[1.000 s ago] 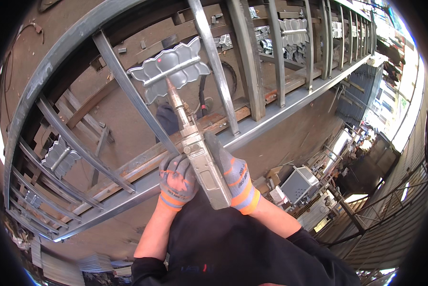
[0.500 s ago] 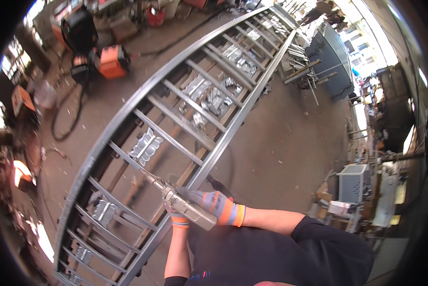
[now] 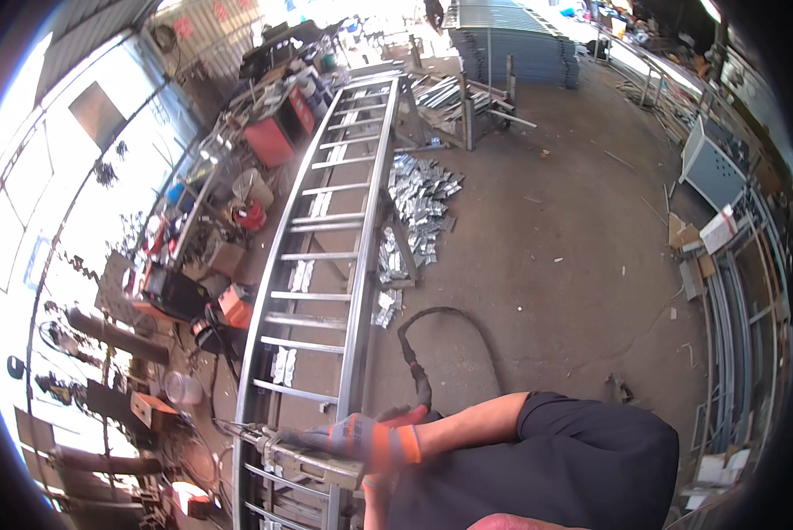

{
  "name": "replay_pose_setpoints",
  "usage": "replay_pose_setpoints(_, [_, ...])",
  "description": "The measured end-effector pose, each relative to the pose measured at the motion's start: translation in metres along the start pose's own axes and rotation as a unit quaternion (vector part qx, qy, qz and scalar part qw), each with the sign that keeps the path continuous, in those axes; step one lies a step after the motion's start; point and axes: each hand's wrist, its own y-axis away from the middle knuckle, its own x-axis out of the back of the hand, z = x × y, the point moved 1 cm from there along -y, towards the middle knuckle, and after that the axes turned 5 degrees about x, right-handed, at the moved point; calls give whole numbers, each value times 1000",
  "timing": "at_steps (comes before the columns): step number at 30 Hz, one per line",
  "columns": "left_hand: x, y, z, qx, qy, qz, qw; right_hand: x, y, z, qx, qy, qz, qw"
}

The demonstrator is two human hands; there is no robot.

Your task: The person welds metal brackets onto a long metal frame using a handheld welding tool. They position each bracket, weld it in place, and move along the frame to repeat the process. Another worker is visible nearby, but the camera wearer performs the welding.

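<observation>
My right hand, in a grey and orange glove, closes over a grey metal gun-like tool with a thin pointed nozzle. The tool looks like a welding gun; its kind is not certain. Its nozzle points left, over the near part of a long ladder-like metal frame. Only the wrist and cuff of my left hand show, under the back of the tool; its fingers are hidden. By my right hand is a red piece, joined to a dark cable.
Silvery metal pieces lie heaped right of the frame. A stack of grey panels stands far back, near racks of metal bars. Orange machines and clutter line the left. At right are a grey cabinet and long metal lengths.
My view has swung, so the frame now runs nearly straight away from me. The tool has shifted left and lower in the picture, still with my right hand on it.
</observation>
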Motion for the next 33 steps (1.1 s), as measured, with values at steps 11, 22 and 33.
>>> replay_pose_setpoints(11, [15,132,25,-154,-187,-31,970,-47,92,-89,16,281,94,955])
replay_pose_setpoints(22, [298,267,-81,-32,173,42,984,-246,318,-19,-476,211,197,831])
replay_pose_setpoints(33, [393,429,-84,-94,121,284,946,-330,267,-69,-432,272,-133,850])
